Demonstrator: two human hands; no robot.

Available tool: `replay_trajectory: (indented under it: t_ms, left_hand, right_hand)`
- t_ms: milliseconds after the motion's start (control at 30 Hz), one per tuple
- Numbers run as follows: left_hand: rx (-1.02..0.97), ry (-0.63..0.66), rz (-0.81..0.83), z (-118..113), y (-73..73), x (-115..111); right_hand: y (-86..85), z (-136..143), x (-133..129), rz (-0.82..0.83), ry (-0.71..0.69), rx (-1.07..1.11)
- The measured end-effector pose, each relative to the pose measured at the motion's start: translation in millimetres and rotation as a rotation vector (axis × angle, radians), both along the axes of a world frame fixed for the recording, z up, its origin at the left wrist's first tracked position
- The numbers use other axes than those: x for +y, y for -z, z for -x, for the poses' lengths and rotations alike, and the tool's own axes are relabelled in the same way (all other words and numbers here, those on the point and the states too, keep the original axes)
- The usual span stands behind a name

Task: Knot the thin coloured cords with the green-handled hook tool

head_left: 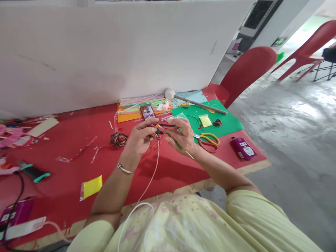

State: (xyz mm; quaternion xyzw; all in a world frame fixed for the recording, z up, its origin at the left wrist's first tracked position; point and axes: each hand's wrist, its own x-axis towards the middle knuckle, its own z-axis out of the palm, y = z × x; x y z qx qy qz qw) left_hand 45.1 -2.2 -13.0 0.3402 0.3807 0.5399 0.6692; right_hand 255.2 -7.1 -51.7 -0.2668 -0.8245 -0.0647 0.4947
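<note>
Head view: left hand [142,137] in pinch on yarn piece [159,132], right hand [185,134] curled around green tool [179,144]

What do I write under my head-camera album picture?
The left hand pinches multicoloured yarn while the right hand holds a slim green-handled tool over a red table; scissors lie nearby.

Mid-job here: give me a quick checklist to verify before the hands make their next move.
1. Left hand pinching the yarn piece: ok.
2. Right hand holding the green-and-silver tool: ok.
3. Yarn ball near the left hand: ok.
4. Pale cord clear of the space between the hands: not ok, it runs up there.
5. Scissors closed: cannot tell, the right hand hides the tips.
6. Phone screen lit: ok.
</note>
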Motion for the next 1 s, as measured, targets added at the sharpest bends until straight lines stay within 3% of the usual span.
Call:
replay_trajectory:
  t_ms: [200, 500, 767, 1000]
  left_hand:
    - [0.021, 0.027, 0.037, 6, 1.0, -1]
    - [0.132, 0.035, -0.003, 7, -6.1, 3]
    - [0.124, 0.063, 0.001, 8, 0.1, 4]
    - [-0.005, 0.118, 0.013, -1, 5.2, 3]
  right_hand:
    - [3.7, -7, 8, 0.032, 0.061, -0.147]
    - [-10.5, -12, 1, -0.318, 0.181, -0.293]
    - [-18.5, -14, -4, 0.046, -0.058, -0.079]
    - [-12.3, -15, -6, 0.110, -0.061, 0.005]
